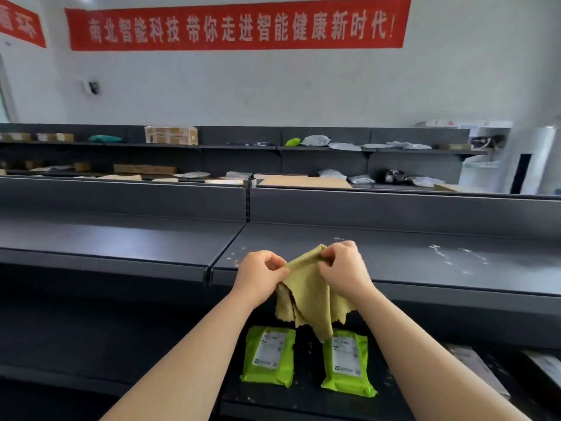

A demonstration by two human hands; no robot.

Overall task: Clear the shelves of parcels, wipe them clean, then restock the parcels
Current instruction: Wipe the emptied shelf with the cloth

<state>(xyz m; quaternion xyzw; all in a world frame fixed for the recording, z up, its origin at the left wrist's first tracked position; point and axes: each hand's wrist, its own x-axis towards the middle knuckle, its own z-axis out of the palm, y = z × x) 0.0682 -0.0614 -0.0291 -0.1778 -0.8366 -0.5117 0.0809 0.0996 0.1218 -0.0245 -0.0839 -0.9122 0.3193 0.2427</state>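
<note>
One olive cloth (309, 287) hung bunched between two hands, held in the air just over the front edge of the top shelf (409, 262). The left hand (258, 275) pinched the cloth's upper left edge between thumb and curled fingers. The right hand (343, 268) gripped its top corner, fingers curled tight round the fabric. The cloth's ragged lower end dangled above the lower shelf (306, 399), where two green parcels lay flat side by side, apart: the left parcel (268, 355) and the right parcel (346, 363), whose top edge the cloth's tip overlapped in view. Each bore one white label, its print too small to read. White specks dotted the top shelf to the right of the hands. Further right on the lower shelf lay a dark flat packet (476, 369). Behind, the back shelves (243, 136) carried boxes and grey mailers. On the wall hung two red banners. The main banner (236, 24) read "南北智能科技 带你走进智能健康新时代!", while the side banner (21, 22) was cut off at the frame.
</note>
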